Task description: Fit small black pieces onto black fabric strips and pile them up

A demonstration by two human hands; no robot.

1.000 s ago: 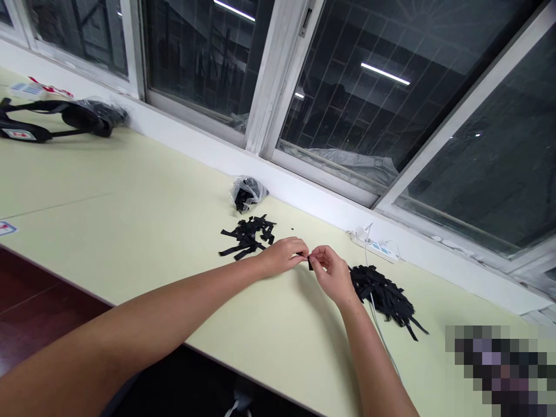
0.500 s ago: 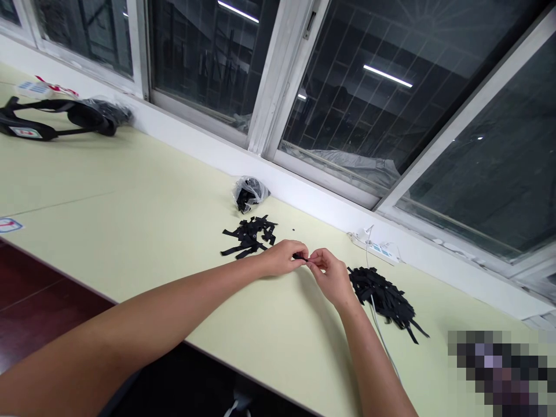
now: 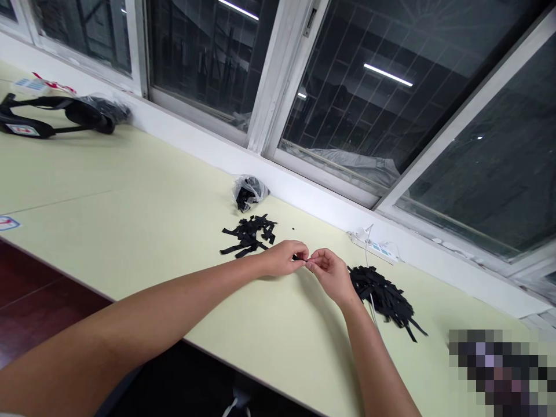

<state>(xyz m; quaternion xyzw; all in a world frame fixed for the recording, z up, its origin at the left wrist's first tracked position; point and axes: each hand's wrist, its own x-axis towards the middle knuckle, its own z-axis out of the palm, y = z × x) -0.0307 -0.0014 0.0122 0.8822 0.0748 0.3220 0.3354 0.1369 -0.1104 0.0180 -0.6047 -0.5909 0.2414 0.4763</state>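
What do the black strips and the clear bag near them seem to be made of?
Black strips: perhaps fabric tape, matte; they look flat and thin, any weave too small to see.
Bag: likely thin plastic, glossy; it is see-through, crumpled and catches light.

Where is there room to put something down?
There's a wide patch of table between the black gear and left pile, and another between the forearms. It's crowded from that pile past the left hand and right hand to the right pile.
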